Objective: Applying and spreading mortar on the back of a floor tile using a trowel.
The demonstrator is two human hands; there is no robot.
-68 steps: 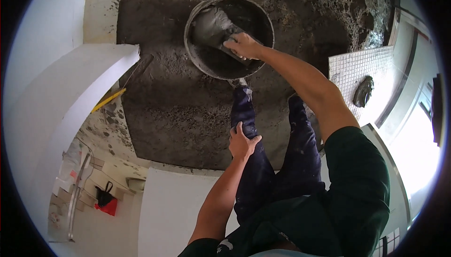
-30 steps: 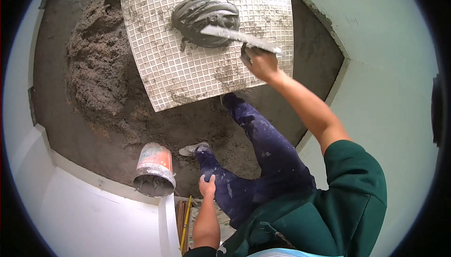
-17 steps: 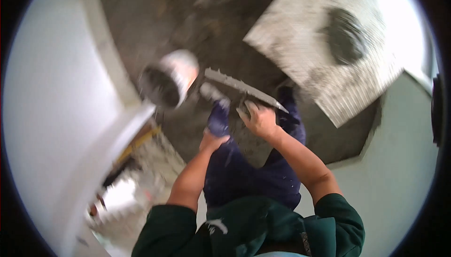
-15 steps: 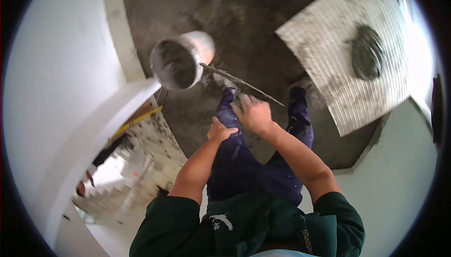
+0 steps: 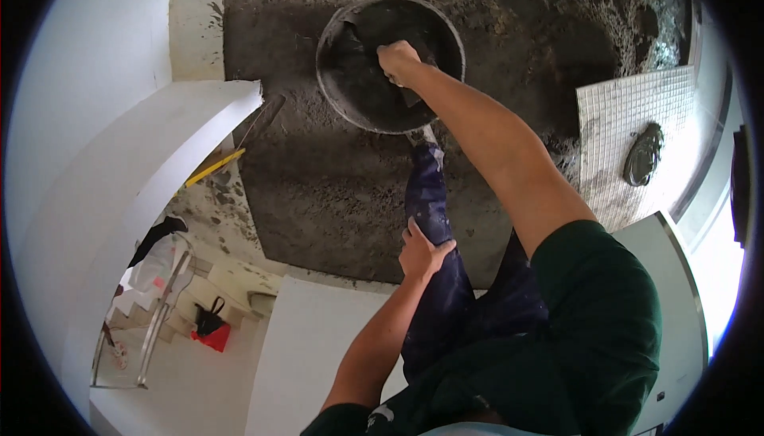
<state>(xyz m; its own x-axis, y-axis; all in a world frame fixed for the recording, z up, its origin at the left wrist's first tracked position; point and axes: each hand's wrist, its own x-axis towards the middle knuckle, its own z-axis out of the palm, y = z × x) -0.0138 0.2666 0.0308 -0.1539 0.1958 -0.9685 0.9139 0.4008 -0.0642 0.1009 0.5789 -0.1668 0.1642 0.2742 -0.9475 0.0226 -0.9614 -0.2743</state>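
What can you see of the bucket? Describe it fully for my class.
The bucket shows a wide, round mouth facing up toward the camera. Its rim is pale grey and crusted; the inside is dark, coated with grey, wet-looking mortar. It appears to stand upright on the rough, dark floor. The right hand reaches into the mouth with a partly hidden trowel. A shoe sits close below the rim; contact is unclear. The outer wall is mostly hidden.

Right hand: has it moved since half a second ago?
Yes, forward. Then, the right hand was short of the white wall end, outside the bucket; now it is past that end, over the bucket.
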